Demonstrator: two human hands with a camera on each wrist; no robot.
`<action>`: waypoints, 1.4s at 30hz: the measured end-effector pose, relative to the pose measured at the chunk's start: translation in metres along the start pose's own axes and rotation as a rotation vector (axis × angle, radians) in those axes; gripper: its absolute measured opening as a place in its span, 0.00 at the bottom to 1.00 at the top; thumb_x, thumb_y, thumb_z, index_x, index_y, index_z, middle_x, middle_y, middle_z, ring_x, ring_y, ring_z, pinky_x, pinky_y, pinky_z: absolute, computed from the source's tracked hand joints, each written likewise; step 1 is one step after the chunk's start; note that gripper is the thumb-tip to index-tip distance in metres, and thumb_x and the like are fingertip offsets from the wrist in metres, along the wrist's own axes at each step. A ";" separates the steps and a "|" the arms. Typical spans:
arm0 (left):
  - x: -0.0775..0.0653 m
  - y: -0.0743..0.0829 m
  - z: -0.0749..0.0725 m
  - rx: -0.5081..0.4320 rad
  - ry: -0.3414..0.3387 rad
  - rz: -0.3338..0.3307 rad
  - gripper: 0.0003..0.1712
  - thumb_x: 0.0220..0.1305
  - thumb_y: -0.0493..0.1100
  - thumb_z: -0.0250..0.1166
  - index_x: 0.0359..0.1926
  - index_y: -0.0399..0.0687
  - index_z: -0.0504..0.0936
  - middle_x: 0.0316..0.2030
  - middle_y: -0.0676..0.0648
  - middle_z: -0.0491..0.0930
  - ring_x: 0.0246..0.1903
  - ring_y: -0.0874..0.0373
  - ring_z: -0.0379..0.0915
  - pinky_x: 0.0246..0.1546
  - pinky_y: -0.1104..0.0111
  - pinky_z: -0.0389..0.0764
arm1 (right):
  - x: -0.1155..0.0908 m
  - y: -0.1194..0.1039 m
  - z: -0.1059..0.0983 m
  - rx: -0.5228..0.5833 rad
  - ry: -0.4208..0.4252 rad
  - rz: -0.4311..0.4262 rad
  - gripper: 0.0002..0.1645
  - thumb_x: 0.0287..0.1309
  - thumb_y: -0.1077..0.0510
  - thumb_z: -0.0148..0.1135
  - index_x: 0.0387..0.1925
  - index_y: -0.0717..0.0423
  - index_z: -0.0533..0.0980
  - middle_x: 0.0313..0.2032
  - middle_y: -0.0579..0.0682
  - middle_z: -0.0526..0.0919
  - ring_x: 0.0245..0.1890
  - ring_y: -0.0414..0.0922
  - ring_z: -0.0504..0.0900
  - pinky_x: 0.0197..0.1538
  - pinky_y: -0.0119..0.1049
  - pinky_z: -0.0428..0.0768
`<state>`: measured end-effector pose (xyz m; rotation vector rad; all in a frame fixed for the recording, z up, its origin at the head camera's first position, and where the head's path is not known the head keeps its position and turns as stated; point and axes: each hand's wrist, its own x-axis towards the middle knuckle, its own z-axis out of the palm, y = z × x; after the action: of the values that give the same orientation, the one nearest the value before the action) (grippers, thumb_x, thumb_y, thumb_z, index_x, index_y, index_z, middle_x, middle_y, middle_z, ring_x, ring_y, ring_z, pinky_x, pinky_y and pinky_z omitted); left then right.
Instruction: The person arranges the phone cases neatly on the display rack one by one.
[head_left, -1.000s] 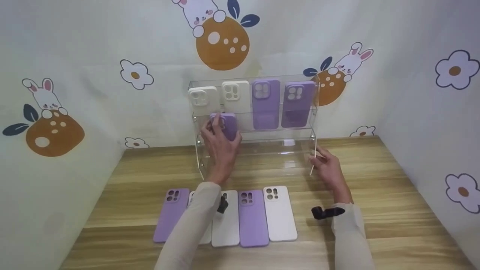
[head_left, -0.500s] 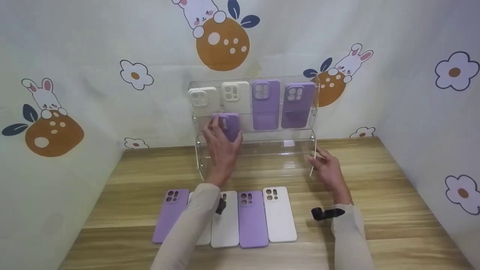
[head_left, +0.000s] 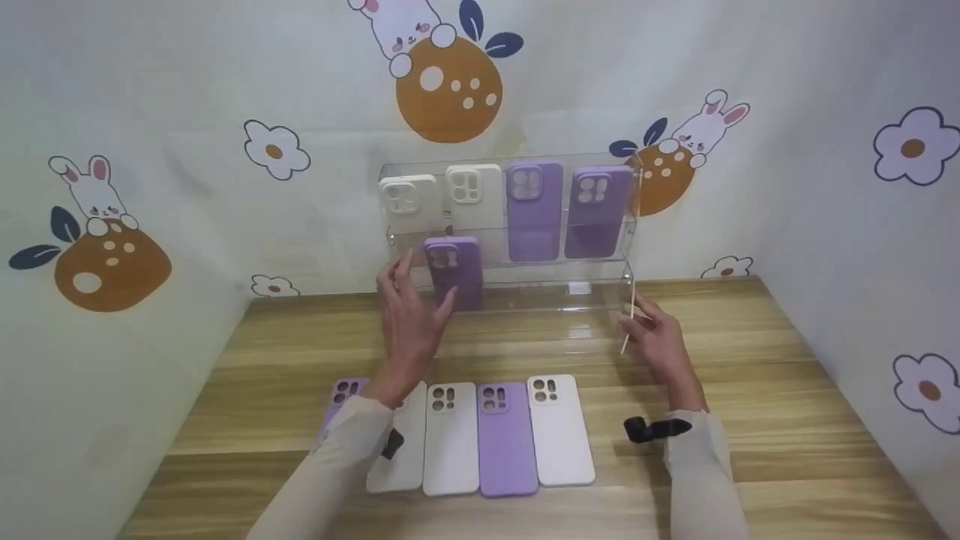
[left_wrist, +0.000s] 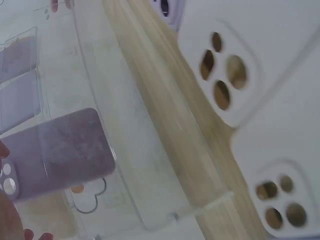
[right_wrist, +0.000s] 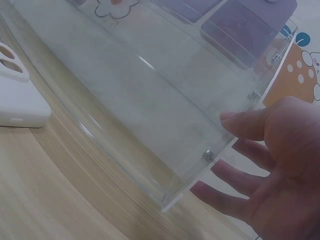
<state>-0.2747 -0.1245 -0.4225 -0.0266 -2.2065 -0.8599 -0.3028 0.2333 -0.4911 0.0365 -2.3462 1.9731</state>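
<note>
A purple phone case (head_left: 465,277) stands leaning in the second tier of a clear acrylic display rack (head_left: 525,298), at its left end. My left hand (head_left: 409,319) is just in front and to the left of this case, thumb and fingers spread apart around its edges. Whether a fingertip still touches it I cannot tell. In the left wrist view the purple case (left_wrist: 65,150) shows behind the clear panel. My right hand (head_left: 661,341) grips the rack's right side panel, thumb inside and fingers outside, as the right wrist view of that hand (right_wrist: 290,160) shows.
On the rack's top tier stand two white cases (head_left: 474,199) and two purple cases (head_left: 534,217). Several white and purple cases lie in a row on the wooden table (head_left: 780,450) before the rack, the leftmost purple case (head_left: 346,394) partly under my left forearm. A patterned cloth hangs behind.
The purple case has gone down into the second tier. My left hand has let it go and drawn back to the left and down. My right hand stays on the rack's side.
</note>
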 end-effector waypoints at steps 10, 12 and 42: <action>0.000 -0.042 -0.047 0.031 -0.166 -0.117 0.45 0.57 0.47 0.74 0.69 0.37 0.61 0.61 0.34 0.62 0.60 0.40 0.67 0.63 0.52 0.76 | 0.001 0.000 -0.002 0.008 0.016 -0.003 0.32 0.68 0.67 0.56 0.72 0.57 0.65 0.68 0.64 0.69 0.54 0.40 0.82 0.53 0.38 0.85; -0.002 -0.049 -0.055 0.027 -0.224 -0.167 0.46 0.58 0.47 0.73 0.71 0.39 0.59 0.62 0.34 0.61 0.61 0.41 0.65 0.63 0.51 0.75 | 0.000 -0.001 -0.002 0.009 0.018 0.001 0.32 0.68 0.67 0.56 0.72 0.56 0.65 0.68 0.64 0.69 0.52 0.37 0.82 0.52 0.37 0.85; -0.056 -0.120 -0.105 0.183 -0.700 -0.178 0.36 0.62 0.46 0.67 0.70 0.46 0.69 0.65 0.31 0.69 0.64 0.32 0.66 0.64 0.39 0.67 | -0.002 0.000 0.000 -0.032 0.023 0.008 0.33 0.69 0.62 0.58 0.73 0.56 0.63 0.67 0.64 0.72 0.45 0.26 0.80 0.53 0.36 0.84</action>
<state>-0.1998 -0.2660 -0.4767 -0.0494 -2.9751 -0.8196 -0.3004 0.2329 -0.4913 0.0028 -2.3666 1.9279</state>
